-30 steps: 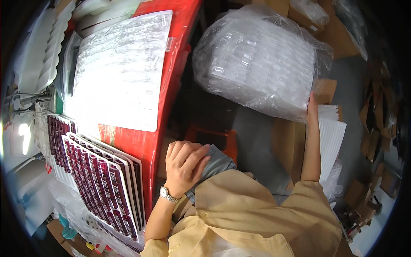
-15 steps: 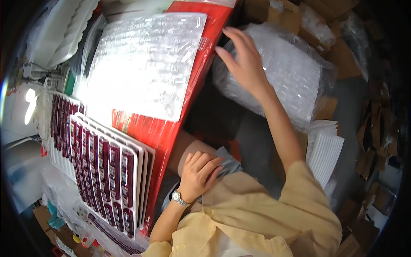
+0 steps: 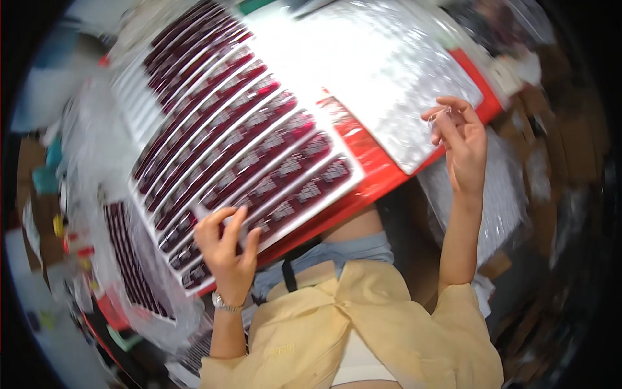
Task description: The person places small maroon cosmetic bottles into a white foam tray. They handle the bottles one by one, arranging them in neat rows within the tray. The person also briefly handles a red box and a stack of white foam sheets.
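Observation:
My left hand (image 3: 227, 249) hovers over the near left corner of a white tray (image 3: 358, 170) filled with rows of dark red, glossy packed pieces (image 3: 285, 172). Its fingers are bent and apart; a translucent glint beside them is too blurred to name. Raised at the right, my right hand (image 3: 463, 146) pinches a small clear plastic piece (image 3: 440, 117) between thumb and fingers. It is in front of the edge of a sheet of clear plastic pieces (image 3: 414, 84), which lies on the red-covered table (image 3: 359, 142).
Another stack of dark red rows (image 3: 188, 39) stands behind the tray. At left, more dark rows (image 3: 133, 266) lie in clear film (image 3: 97, 168). A bagged bundle of clear pieces (image 3: 492, 201) sits below the table's right side, near cardboard boxes (image 3: 570, 129).
The view has swung left, bringing the dark red tray nearer the middle. My left hand has left my lap for the tray. My right hand now holds a clear piece.

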A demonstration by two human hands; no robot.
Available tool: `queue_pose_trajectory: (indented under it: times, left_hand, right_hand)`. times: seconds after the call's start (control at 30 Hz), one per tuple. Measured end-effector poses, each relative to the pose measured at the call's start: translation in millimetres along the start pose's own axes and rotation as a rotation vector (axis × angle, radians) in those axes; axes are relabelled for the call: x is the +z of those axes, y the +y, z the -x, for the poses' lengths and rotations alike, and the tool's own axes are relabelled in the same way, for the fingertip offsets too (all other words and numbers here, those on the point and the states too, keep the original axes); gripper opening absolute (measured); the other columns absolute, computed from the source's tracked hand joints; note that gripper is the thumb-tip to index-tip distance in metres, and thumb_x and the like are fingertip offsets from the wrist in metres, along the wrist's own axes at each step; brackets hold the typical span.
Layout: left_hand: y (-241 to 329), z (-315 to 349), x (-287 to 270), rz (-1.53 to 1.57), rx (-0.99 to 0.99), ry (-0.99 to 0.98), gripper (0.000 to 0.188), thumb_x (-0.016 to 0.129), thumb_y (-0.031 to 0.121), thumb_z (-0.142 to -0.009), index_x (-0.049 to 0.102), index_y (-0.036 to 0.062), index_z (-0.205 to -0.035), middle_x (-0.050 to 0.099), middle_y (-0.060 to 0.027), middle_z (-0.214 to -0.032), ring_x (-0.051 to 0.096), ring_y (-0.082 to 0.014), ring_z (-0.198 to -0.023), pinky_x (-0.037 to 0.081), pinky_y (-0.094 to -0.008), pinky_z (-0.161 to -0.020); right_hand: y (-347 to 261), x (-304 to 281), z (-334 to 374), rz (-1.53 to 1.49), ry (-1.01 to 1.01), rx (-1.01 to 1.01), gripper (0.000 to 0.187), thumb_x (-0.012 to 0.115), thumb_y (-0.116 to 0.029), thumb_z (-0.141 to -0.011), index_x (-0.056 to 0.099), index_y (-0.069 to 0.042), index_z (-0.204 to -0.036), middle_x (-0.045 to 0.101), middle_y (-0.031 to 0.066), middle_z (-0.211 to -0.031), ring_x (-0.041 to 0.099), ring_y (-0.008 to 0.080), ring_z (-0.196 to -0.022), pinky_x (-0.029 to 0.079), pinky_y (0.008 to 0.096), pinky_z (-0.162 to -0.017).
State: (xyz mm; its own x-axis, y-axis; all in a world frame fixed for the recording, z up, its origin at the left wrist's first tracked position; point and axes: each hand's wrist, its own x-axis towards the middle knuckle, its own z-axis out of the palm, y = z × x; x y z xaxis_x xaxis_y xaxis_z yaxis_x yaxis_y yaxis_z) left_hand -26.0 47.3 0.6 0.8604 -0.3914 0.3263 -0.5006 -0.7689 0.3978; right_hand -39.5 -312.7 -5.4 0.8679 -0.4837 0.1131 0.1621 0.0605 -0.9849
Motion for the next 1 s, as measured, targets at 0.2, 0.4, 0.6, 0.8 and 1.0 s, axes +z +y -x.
queue_pose_trajectory:
  times: [0.2, 0.4, 0.6, 0.8, 1.0]
  left_hand:
    - [-27, 37, -20, -0.024, -0.036, -0.015, 0.044, 0.079, 0.018, -0.066, 0.068, 0.0068, -0.108, 0.059, -0.0092, -0.111, 0.050, -0.0288, -0.103, 0.039, -0.0424, -0.090]
    - [-41, 53, -25, 0.021, -0.043, 0.019, 0.042, 0.079, 0.018, -0.069, 0.065, 0.0048, -0.106, 0.057, -0.0097, -0.111, 0.052, -0.0279, -0.099, 0.039, -0.0408, -0.087]
    - [-20, 52, -9, 0.785, -0.280, 0.193, 0.038, 0.075, 0.017, -0.079, 0.056, 0.0017, -0.108, 0.061, -0.0119, -0.102, 0.057, -0.0279, -0.089, 0.045, -0.0318, -0.070]
    - [-33, 40, -26, 0.056, -0.063, -0.001, 0.034, 0.077, 0.017, -0.069, 0.066, 0.0090, -0.100, 0.058, -0.0047, -0.096, 0.053, -0.0247, -0.094, 0.032, -0.0400, -0.088]
    - [-30, 27, -22, 0.080, -0.027, 0.017, 0.037, 0.076, 0.020, -0.070, 0.067, 0.0088, -0.105, 0.058, -0.0022, -0.097, 0.053, -0.0221, -0.094, 0.030, -0.0387, -0.088]
  right_hand:
    - [-15, 120, 45, -0.133, -0.416, 0.205, 0.033, 0.053, 0.002, -0.091, 0.053, 0.005, -0.123, 0.063, 0.0102, -0.094, 0.063, 0.0126, -0.076, 0.052, 0.0244, -0.071]
    - [0, 177, 98, -0.104, -0.525, 0.150, 0.033, 0.064, 0.008, -0.082, 0.057, 0.003, -0.114, 0.062, 0.0075, -0.092, 0.063, 0.0115, -0.085, 0.054, 0.0246, -0.073]
    - [3, 199, 113, 0.405, -0.729, -0.566, 0.036, 0.074, -0.020, -0.078, 0.065, 0.002, -0.106, 0.063, 0.0128, -0.088, 0.059, 0.0216, -0.070, 0.048, 0.0302, -0.062]
    - [9, 137, 19, 0.849, -0.289, -0.389, 0.011, 0.067, -0.011, -0.082, 0.066, -0.004, -0.090, 0.064, 0.0134, -0.088, 0.062, 0.0290, -0.076, 0.050, 0.0387, -0.066]
    - [68, 87, -43, 1.367, -0.351, -0.553, 0.022, 0.069, -0.009, -0.078, 0.058, 0.000, -0.095, 0.059, 0.0170, -0.094, 0.061, 0.0347, -0.083, 0.048, 0.0425, -0.071]
